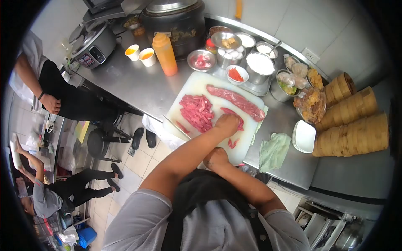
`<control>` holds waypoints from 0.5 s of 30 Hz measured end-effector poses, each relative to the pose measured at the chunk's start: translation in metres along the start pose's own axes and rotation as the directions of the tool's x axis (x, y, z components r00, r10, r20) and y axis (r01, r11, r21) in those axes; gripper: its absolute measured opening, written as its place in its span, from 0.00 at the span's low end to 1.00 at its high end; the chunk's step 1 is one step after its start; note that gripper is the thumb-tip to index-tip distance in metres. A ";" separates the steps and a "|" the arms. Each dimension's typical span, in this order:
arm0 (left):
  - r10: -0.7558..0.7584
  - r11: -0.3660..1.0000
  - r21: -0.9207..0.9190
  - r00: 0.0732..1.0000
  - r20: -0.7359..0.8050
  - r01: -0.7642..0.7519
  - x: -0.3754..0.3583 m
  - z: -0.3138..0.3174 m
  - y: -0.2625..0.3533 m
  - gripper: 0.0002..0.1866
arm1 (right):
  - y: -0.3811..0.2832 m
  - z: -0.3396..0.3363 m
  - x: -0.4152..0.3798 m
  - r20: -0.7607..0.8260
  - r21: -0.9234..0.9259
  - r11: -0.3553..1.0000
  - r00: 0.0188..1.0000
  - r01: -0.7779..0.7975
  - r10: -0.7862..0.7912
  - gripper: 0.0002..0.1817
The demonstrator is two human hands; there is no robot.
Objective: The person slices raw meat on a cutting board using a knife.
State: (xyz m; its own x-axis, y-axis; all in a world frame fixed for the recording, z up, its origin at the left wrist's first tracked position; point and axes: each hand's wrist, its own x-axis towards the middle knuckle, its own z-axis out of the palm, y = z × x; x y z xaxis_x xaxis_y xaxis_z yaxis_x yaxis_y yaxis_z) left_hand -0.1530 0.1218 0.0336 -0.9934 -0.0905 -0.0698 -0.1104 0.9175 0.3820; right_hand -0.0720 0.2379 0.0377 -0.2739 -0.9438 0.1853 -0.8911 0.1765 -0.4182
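My left hand (pixel 227 125) is closed over a piece of raw red meat (pixel 240 121) on the white cutting board (pixel 193 83). My right hand (pixel 216 159) is curled shut near the board's front edge. A knife blade (pixel 176 127) shows beyond my left forearm, in line with my right fist; the handle is hidden. Left of my left hand lies a heap of cut meat strips (pixel 196 112). A long uncut piece of meat (pixel 236 101) rests farther back on the board. A few loose strips (pixel 233 143) lie by my left wrist.
Behind the board stand an orange squeeze bottle (pixel 164 54), a bowl of red strips (pixel 237 75) and several metal containers (pixel 260 65). At right are a green cloth (pixel 274 151), white dishes (pixel 304 136) and bamboo steamers (pixel 351 136). Two other people (pixel 31 75) are at left.
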 end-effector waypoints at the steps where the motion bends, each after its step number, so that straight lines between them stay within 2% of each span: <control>1: -0.050 0.997 -0.064 0.998 -0.038 0.048 0.002 0.005 -0.002 0.13 | 0.000 -0.002 0.000 0.025 0.014 1.000 1.000 0.009 -0.010 0.05; 3: -0.108 0.987 -0.128 0.991 -0.079 0.097 0.003 0.004 -0.006 0.13 | -0.002 -0.010 0.002 0.070 0.034 0.999 0.997 -0.024 0.022 0.05; 5: -0.280 0.931 -0.266 0.956 -0.084 0.249 -0.002 -0.003 -0.010 0.10 | -0.006 -0.021 0.007 0.348 0.017 0.995 0.933 -0.101 0.089 0.12; 6: -0.286 0.930 -0.267 0.954 -0.088 0.254 -0.005 -0.016 -0.008 0.10 | -0.007 -0.021 0.010 0.350 0.017 0.995 0.933 -0.094 0.082 0.12; 7: -0.365 0.815 -0.508 0.928 -0.078 0.278 -0.009 -0.032 -0.006 0.08 | -0.010 -0.021 0.013 0.394 -0.014 0.988 0.907 -0.153 0.146 0.13; 8: -0.438 0.643 -0.714 0.898 -0.046 0.277 -0.015 -0.046 -0.006 0.06 | -0.012 -0.020 0.015 0.437 -0.047 0.977 0.875 -0.210 0.209 0.15; 9: -0.446 0.639 -0.715 0.894 -0.045 0.283 -0.020 -0.052 -0.011 0.06 | -0.012 -0.020 0.018 0.443 -0.044 0.978 0.873 -0.204 0.202 0.15; 10: -0.461 0.475 -0.876 0.873 -0.161 0.089 -0.026 -0.058 -0.016 0.05 | -0.010 -0.020 0.020 0.426 -0.027 0.974 0.879 -0.224 0.213 0.15; 11: -0.501 0.286 -0.949 0.823 -0.268 -0.135 -0.033 -0.064 -0.022 0.05 | -0.008 -0.021 0.024 0.411 -0.010 0.971 0.884 -0.240 0.223 0.17; 13: -0.538 0.282 -0.935 0.771 -0.341 -0.217 -0.061 -0.098 -0.030 0.06 | 0.002 -0.024 0.031 0.449 -0.017 0.971 0.866 -0.240 0.222 0.18; 15: -0.615 0.269 -0.942 0.717 -0.330 -0.202 -0.098 -0.132 -0.032 0.07 | 0.016 -0.027 0.037 0.509 -0.035 0.963 0.825 -0.266 0.247 0.21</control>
State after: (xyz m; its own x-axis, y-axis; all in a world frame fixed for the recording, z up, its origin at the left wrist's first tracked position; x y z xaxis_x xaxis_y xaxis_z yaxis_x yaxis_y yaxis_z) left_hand -0.0561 0.0506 0.1499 -0.6537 -0.7565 0.0189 0.1434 -0.0993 0.9847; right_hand -0.1061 0.2134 0.0623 -0.2613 -0.8772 -0.4028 -0.7983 0.4310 -0.4206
